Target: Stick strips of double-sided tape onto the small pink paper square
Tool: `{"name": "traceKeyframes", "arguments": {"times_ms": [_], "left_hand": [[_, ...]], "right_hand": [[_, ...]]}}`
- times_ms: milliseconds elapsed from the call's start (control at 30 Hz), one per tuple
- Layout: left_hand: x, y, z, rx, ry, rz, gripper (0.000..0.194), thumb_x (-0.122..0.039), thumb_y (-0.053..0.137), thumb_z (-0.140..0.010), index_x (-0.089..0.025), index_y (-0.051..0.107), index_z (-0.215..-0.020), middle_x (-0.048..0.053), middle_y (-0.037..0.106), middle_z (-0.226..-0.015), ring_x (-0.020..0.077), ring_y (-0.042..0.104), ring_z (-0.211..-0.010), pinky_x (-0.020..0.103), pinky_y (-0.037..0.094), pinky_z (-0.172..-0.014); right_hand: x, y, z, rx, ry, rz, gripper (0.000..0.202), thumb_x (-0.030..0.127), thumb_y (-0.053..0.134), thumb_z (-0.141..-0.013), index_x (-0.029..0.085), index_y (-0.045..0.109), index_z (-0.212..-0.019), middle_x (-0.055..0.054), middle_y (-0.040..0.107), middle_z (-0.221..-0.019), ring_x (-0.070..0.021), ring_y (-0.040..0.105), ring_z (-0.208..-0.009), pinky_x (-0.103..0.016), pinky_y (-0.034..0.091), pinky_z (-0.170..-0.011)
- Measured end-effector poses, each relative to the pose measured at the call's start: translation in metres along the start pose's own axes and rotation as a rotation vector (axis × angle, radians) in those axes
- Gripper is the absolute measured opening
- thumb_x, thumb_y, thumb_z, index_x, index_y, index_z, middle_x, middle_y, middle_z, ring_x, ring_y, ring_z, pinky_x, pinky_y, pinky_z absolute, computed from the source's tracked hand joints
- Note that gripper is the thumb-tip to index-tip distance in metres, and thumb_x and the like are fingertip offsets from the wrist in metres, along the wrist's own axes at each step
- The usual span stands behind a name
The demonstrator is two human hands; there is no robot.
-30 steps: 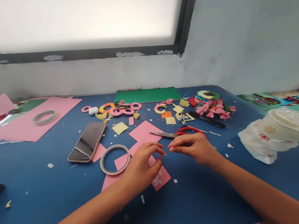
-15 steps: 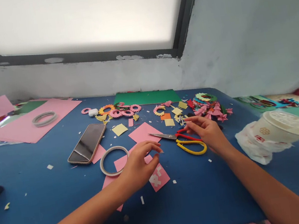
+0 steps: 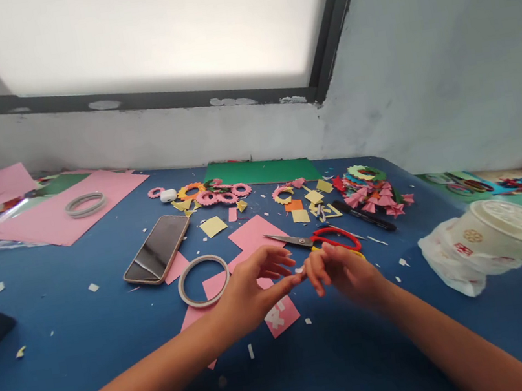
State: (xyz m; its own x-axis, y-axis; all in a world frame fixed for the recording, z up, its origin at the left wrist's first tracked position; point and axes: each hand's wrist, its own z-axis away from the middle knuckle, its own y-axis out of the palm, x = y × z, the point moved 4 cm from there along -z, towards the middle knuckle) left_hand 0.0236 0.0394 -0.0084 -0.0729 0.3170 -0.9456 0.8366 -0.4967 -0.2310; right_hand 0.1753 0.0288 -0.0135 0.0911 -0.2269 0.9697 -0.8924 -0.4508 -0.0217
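Your left hand (image 3: 249, 292) and right hand (image 3: 345, 271) meet fingertip to fingertip near the table's (image 3: 89, 326) front edge, seemingly pinching a tiny bit, though I cannot tell what. Under them lie pink paper pieces (image 3: 257, 232), with the scissors (image 3: 319, 239) and tape ring (image 3: 204, 280) just behind. Many paper rings (image 3: 214, 192) sit finished toward the back edge; loose squares remain

2 tape rings (image 3: 204, 280) — 1 phone (image 3: 156, 249) — 1 scissors (image 3: 319, 240) — 1 cup (image 3: 508, 228)
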Motion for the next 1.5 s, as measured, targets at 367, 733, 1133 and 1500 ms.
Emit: {"name": "traceKeyframes", "arguments": {"times_ms": [367,733,1133,1500], "left_hand": [[0.012,0.0,-0.001,-0.07,-0.113,0.118,0.025,-0.021,0.07,-0.071,-0.016,0.055,-0.09,0.001,0.066,-0.077,0.0153,0.065,-0.075,0.028,0.053,-0.072],[0.016,-0.005,-0.009,-0.075,-0.115,0.234,0.016,-0.019,0.065,-0.074,-0.015,0.058,-0.088,0.002,0.068,-0.082,0.0148,0.065,-0.082,0.026,0.051,-0.075],[0.018,-0.005,-0.008,-0.025,-0.045,-0.213,0.009,-0.013,0.058,-0.078,-0.016,0.065,-0.082,0.001,0.069,-0.077,0.014,0.064,-0.072,0.024,0.05,-0.068],[0.011,-0.047,-0.02,-0.249,0.011,-0.74,0.059,-0.008,0.066,-0.072,-0.018,0.043,-0.125,-0.002,0.067,-0.071,0.0155,0.063,-0.064,0.025,0.048,-0.062]], "right_hand": [[0.02,0.03,0.012,0.196,-0.24,0.588,0.052,0.044,0.017,-0.094,0.02,0.045,-0.058,-0.002,0.057,-0.058,-0.0144,0.051,-0.061,-0.032,0.043,-0.073],[0.008,-0.002,0.009,-0.468,-0.135,0.633,0.019,0.036,0.059,-0.082,0.019,0.061,-0.09,-0.002,0.065,-0.079,-0.0125,0.06,-0.062,-0.023,0.049,-0.057],[0.01,0.013,0.005,-0.245,-0.298,0.911,0.009,0.02,0.054,-0.086,0.02,0.062,-0.084,-0.004,0.064,-0.083,-0.0149,0.06,-0.075,-0.026,0.048,-0.067],[-0.013,0.011,0.004,-0.286,0.089,0.764,0.011,0.029,0.05,-0.085,0.019,0.051,-0.079,-0.002,0.058,-0.079,-0.0151,0.056,-0.072,-0.029,0.046,-0.066]]}}
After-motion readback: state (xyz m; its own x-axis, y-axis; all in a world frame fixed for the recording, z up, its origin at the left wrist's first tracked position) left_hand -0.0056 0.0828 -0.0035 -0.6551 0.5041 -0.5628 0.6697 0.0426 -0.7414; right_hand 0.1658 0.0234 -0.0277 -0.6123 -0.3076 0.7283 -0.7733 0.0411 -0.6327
